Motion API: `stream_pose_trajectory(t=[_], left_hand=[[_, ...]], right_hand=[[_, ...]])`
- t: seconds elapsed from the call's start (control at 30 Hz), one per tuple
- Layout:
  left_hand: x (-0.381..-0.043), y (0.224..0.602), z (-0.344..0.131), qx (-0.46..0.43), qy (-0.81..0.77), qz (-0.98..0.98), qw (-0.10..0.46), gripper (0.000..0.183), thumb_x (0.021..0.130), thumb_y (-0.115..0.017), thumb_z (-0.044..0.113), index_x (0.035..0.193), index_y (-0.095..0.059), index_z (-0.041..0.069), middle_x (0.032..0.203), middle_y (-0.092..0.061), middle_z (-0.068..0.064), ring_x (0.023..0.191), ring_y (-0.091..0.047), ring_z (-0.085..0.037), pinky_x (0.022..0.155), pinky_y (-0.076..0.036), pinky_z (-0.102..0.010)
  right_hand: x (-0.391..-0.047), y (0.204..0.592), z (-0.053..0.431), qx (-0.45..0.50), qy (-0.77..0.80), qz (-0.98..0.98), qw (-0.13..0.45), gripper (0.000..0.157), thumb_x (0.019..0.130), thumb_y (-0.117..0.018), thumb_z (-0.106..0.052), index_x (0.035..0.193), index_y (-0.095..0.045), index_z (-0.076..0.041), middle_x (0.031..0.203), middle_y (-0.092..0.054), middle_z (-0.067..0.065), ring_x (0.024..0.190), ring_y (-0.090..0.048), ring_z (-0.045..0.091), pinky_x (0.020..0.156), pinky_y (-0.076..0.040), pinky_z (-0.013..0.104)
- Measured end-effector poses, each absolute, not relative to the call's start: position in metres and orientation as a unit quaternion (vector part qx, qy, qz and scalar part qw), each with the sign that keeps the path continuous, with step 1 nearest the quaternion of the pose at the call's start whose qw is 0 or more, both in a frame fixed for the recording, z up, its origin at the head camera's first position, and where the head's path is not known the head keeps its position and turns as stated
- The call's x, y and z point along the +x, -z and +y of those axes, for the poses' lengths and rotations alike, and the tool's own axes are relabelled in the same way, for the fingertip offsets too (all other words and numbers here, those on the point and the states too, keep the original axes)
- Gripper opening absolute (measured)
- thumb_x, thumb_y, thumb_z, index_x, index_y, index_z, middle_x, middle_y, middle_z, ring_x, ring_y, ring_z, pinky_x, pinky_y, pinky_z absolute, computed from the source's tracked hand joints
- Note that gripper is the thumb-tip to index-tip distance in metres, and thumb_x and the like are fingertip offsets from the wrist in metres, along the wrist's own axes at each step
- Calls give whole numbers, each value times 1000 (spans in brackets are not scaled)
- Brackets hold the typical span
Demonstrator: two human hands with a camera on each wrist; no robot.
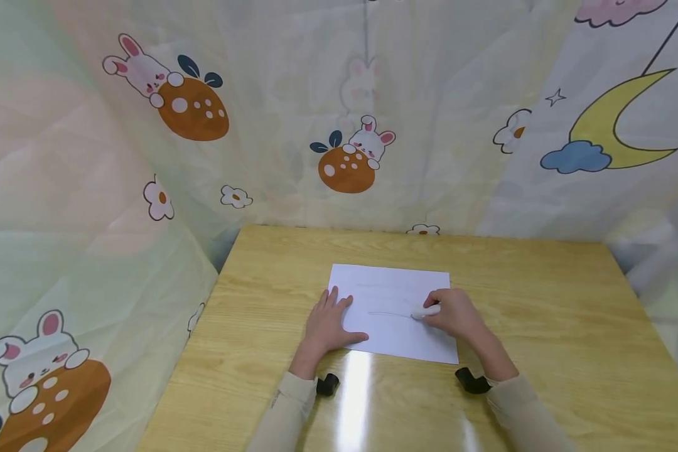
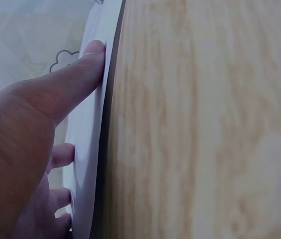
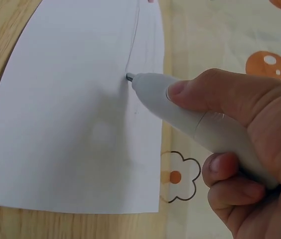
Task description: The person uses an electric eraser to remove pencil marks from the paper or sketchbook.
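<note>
On the table lies a white sheet of paper (image 1: 395,342) with thin grey lines. My left hand (image 1: 326,323) rests on its left part with fingers spread. In the left wrist view, the thumb (image 2: 75,82) lies along the sheet's near edge. My right hand (image 1: 454,314) grips a thick white pen-shaped tool (image 3: 180,107) with a short metal tip, thumb on its upper side. The tip touches the paper at the end of a long grey line (image 1: 387,312). Fainter marks show higher on the sheet. Part of the tool's rear is hidden in the palm.
The light wooden table (image 1: 570,351) extends to both sides of the paper and shows a bright reflection near its front. A patterned cloth (image 1: 282,113) with rabbits and flowers hangs behind and at the sides. Black wrist mounts (image 1: 328,385) sit at both cuffs.
</note>
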State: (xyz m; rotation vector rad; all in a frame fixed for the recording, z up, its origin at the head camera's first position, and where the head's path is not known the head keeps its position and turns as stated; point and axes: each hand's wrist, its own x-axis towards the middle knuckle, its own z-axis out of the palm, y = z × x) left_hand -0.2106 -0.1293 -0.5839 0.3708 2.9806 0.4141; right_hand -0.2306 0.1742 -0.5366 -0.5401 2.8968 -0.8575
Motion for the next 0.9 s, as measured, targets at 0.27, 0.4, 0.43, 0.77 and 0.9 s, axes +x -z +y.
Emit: stream_pose_trajectory(t=[0.27, 0.4, 0.43, 0.77, 0.9], left_hand=[[-209, 583, -129, 119, -142, 981, 51, 102, 68, -64, 79, 148, -43, 19, 158, -20, -18, 145, -12, -36, 115, -19, -47], [-208, 584, -128, 120, -139, 981, 59, 102, 69, -63, 79, 148, -43, 19, 158, -19, -18, 145, -11, -35, 115, -18, -47], [-209, 584, -128, 120, -140, 981, 57, 102, 69, -63, 79, 148, -43, 19, 158, -19, -18, 145, -12, -35, 115, -19, -47], [-208, 589, -130, 118, -138, 982, 52, 103, 68, -63, 80, 148, -43, 19, 158, -19, -17, 145, -12, -35, 115, -19, -47], [-210, 590, -129, 121, -135, 982, 49, 103, 68, -62, 81, 148, -42, 20, 158, -19, -17, 145, -12, -35, 114, -20, -48]], right_hand=[[-225, 531, 166, -225, 243, 944, 0, 17, 72, -85, -11, 80, -71, -10, 80, -68, -1, 74, -63, 18, 68, -53, 36], [-226, 532, 167, -203, 254, 946, 20, 16, 72, -85, -11, 79, -70, -10, 80, -68, -1, 74, -62, 17, 67, -53, 36], [-227, 532, 168, -195, 258, 946, 26, 17, 71, -85, -11, 78, -70, -10, 80, -68, 0, 74, -61, 17, 67, -53, 36], [-235, 533, 168, -166, 291, 940, 70, 14, 71, -83, -10, 77, -70, -9, 80, -67, 1, 71, -56, 16, 66, -50, 34], [-234, 531, 168, -157, 293, 940, 74, 13, 71, -82, -10, 76, -70, -10, 80, -68, 1, 69, -56, 16, 64, -49, 32]])
